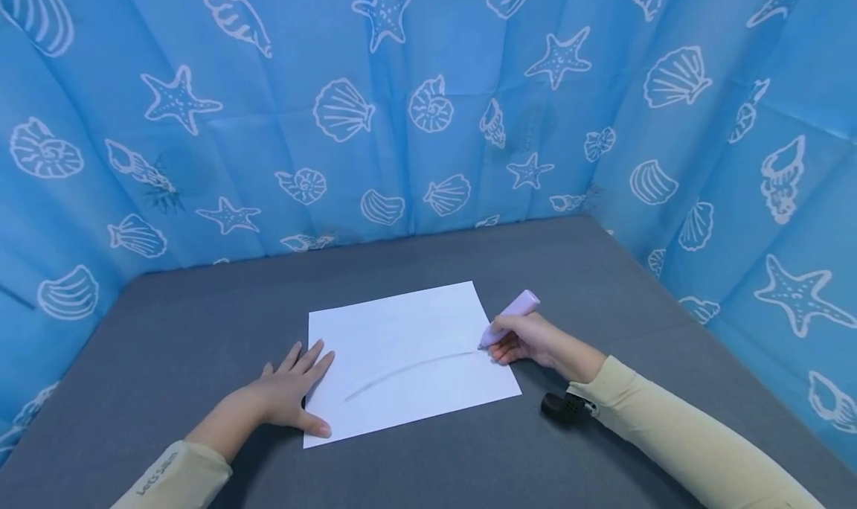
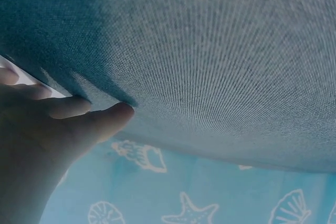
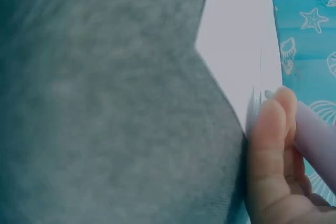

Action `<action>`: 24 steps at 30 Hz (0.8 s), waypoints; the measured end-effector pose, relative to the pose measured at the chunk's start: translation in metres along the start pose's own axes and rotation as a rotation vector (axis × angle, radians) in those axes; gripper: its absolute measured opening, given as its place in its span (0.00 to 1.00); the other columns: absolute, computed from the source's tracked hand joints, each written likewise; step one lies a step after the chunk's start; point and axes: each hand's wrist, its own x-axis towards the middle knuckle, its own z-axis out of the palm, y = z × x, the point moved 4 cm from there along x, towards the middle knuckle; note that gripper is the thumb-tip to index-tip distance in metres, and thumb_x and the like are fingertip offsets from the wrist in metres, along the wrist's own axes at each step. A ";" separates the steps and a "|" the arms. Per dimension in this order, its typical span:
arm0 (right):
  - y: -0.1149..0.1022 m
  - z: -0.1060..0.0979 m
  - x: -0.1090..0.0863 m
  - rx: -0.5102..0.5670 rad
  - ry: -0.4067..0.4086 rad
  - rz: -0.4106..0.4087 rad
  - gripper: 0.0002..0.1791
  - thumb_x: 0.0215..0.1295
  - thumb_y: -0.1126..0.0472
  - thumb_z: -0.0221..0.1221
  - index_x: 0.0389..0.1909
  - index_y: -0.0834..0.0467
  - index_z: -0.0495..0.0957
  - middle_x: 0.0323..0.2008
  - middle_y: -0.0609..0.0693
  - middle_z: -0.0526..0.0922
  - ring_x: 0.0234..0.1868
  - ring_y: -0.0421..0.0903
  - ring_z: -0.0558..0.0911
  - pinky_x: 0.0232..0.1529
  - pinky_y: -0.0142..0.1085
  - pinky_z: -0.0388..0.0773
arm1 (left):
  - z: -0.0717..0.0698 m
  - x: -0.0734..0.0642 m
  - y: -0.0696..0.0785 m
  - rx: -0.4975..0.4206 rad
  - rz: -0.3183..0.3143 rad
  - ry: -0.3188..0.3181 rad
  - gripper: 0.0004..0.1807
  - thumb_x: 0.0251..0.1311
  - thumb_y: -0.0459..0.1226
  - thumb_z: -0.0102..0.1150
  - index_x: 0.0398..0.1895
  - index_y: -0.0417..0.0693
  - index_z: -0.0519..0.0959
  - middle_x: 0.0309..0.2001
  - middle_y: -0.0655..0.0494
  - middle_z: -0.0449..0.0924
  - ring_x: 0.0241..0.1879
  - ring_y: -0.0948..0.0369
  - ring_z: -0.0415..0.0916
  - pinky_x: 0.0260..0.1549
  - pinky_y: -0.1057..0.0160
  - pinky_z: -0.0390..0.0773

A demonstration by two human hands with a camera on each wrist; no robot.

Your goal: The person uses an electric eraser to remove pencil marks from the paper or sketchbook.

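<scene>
Item: lilac marker (image 1: 510, 317), light, rigid, smooth; we pinch its lower barrel in our right hand (image 1: 529, 339), tip at the paper's (image 1: 402, 345) right edge. Left hand (image 1: 284, 397) flat, pinning the thin, floppy sheet.

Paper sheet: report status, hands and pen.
Left hand flat on white paper sheet. Right hand grips lilac pen, tip at pencil-grey line. Nothing obstructing.

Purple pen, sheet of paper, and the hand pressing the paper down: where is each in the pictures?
purple pen (image 1: 511, 314), head view, middle of its barrel
sheet of paper (image 1: 402, 323), head view, blank upper part
left hand (image 1: 281, 397), head view, back of hand
</scene>
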 end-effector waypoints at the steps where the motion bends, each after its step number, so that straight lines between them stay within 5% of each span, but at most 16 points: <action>1: 0.000 0.000 0.000 0.001 -0.006 -0.004 0.14 0.59 0.64 0.51 0.35 0.73 0.76 0.19 0.52 0.79 0.18 0.39 0.78 0.24 0.30 0.78 | 0.000 0.000 0.000 0.001 -0.005 0.000 0.67 0.38 0.67 0.69 0.76 0.42 0.50 0.77 0.39 0.36 0.72 0.32 0.31 0.56 0.22 0.41; 13: 0.001 0.001 0.004 -0.065 0.085 -0.013 0.12 0.58 0.65 0.52 0.33 0.72 0.76 0.17 0.51 0.76 0.17 0.39 0.74 0.21 0.29 0.74 | -0.002 -0.001 0.003 0.008 -0.002 0.005 0.66 0.39 0.66 0.70 0.76 0.42 0.51 0.76 0.37 0.37 0.71 0.31 0.31 0.55 0.22 0.41; 24: 0.001 0.003 0.003 -0.079 0.076 0.001 0.11 0.58 0.64 0.54 0.33 0.71 0.76 0.17 0.51 0.76 0.17 0.39 0.74 0.21 0.29 0.73 | 0.000 0.000 0.002 0.008 0.004 0.015 0.66 0.39 0.66 0.70 0.76 0.41 0.51 0.76 0.37 0.37 0.71 0.31 0.31 0.55 0.21 0.42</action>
